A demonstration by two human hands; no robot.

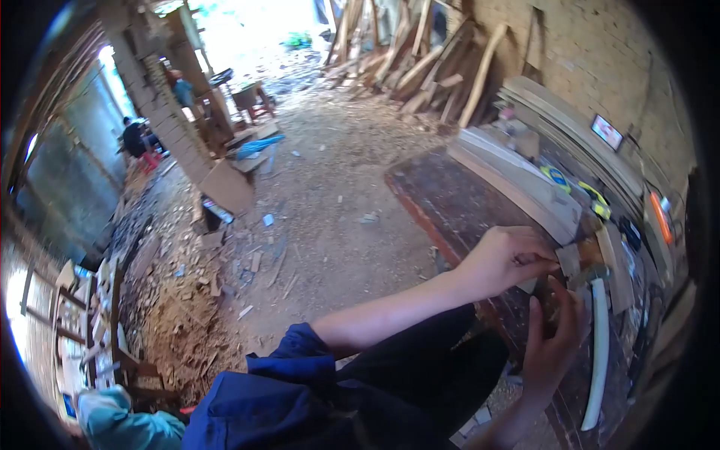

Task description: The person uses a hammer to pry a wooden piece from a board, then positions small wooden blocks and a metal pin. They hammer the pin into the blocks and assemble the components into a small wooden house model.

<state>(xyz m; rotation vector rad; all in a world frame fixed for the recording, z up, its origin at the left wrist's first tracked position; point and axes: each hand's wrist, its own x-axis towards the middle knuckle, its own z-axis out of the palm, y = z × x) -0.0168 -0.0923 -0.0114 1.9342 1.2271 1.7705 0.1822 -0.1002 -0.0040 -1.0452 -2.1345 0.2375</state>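
Observation:
At the right end of the bench, my left hand is closed, thumb and forefinger pinched at the edge of a small greyish piece. Whatever lies in the pinch is too small to make out. Just below it, my right hand curls its fingers upward around something dark that they mostly hide. A short brown wooden block touches the greyish piece, and a pale wooden board stands beside it. Close to my right hand runs a long, pale, slightly curved strip.
Long planks lie on the bench with a yellow tape measure and an orange-handled tool. A lit screen stands behind. Timber leans on the wall. A post rises at left. A person sits far off; another is lower left.

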